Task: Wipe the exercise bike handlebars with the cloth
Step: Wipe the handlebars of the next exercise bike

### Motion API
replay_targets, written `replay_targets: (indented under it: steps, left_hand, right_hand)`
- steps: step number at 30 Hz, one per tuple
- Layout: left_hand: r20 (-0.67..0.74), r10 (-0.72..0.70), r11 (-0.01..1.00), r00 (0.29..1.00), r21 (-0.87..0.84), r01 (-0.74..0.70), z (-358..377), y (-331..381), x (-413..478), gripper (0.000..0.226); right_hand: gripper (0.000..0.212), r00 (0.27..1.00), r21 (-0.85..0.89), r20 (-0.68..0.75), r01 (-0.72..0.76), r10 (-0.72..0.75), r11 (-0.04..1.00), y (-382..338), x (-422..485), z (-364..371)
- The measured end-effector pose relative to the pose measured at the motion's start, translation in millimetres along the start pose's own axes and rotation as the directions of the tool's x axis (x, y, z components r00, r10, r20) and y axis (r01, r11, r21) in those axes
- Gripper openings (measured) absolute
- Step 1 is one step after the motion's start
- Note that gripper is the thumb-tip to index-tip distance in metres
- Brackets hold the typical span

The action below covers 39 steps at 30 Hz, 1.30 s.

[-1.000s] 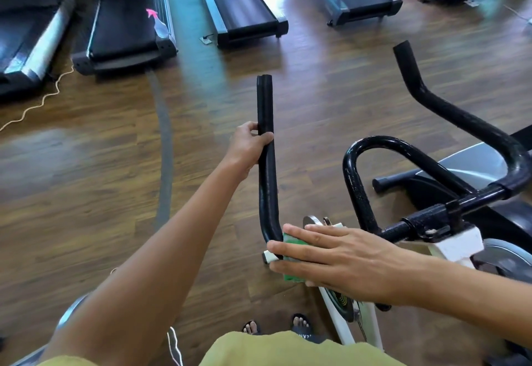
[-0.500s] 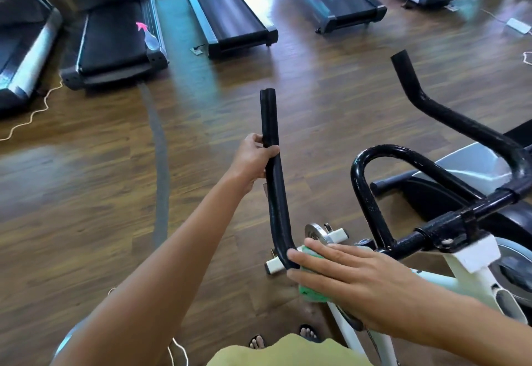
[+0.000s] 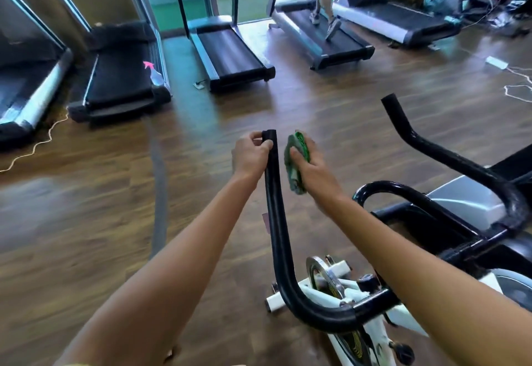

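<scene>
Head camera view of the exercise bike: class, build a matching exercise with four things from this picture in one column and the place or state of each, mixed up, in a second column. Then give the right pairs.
Column one
1. left hand
2. right hand
3. spray bottle
4. right handlebar horn

Column two
A. stands on a treadmill
B. holds the green cloth
C. has no hand on it
D. grips the tip of the left handlebar horn

Pairs: 1-D, 2-B, 3-A, 4-C.
</scene>
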<state>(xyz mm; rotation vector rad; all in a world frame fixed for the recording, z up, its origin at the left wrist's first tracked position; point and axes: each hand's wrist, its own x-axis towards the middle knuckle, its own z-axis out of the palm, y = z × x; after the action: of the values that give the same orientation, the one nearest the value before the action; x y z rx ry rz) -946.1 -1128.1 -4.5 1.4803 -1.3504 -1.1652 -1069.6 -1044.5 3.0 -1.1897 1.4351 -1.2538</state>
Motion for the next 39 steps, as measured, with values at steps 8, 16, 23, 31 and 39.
replay_targets:
  steps: [8, 16, 23, 31, 39]
  left_hand:
    - [0.048, -0.037, 0.998, 0.998, -0.051, 0.039, -13.1, 17.8, -1.6, 0.015]
    - [0.105, -0.088, 0.989, 0.991, -0.112, 0.1, -15.2, 16.3, 2.8, 0.013]
    - [0.083, -0.097, 0.983, 0.992, -0.146, 0.109, -15.2, 11.2, 6.4, 0.021]
    - [0.09, -0.103, 0.98, 0.991, -0.163, 0.117, -15.0, 7.0, 11.8, 0.021]
    - [0.101, -0.125, 0.97, 0.987, -0.198, 0.143, -15.3, 6.1, 11.5, 0.028]
  right_hand:
    - [0.035, 0.999, 0.242, 0.012, -0.036, 0.034, 0.969, 12.3, 51.0, 36.6]
    - [0.029, 0.996, 0.262, -0.005, -0.081, 0.085, 0.962, 16.5, 43.9, 36.4]
    - [0.031, 0.996, 0.222, 0.017, -0.09, 0.088, 0.971, 26.8, 27.1, 40.0]
    - [0.034, 0.994, 0.19, 0.003, -0.108, 0.11, 0.976, 2.4, 32.8, 42.1]
    - [0.041, 0.946, 0.036, 0.091, -0.315, 0.311, 0.948, 23.2, -12.2, 35.7]
